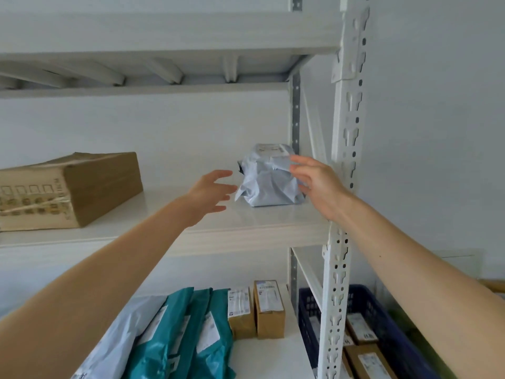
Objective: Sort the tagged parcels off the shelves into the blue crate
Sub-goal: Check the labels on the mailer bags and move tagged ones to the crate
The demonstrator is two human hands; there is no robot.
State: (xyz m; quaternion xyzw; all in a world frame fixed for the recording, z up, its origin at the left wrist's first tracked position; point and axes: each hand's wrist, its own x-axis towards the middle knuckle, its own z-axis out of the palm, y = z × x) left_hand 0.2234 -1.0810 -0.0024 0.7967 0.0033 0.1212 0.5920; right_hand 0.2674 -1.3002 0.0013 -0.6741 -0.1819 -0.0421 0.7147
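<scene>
Both arms are reaching forward and up, bare to the elbow. The left hand (210, 191) and right hand (317, 181) are facing each other, fingers (299, 161) spread and relaxed.

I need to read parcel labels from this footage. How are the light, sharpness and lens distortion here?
Head view: soft, even light, no glare or hard shadows; the wide lens bows the shelf upright; the label on the grey parcel is too soft to read, and the left hand looks slightly blurred.
</scene>
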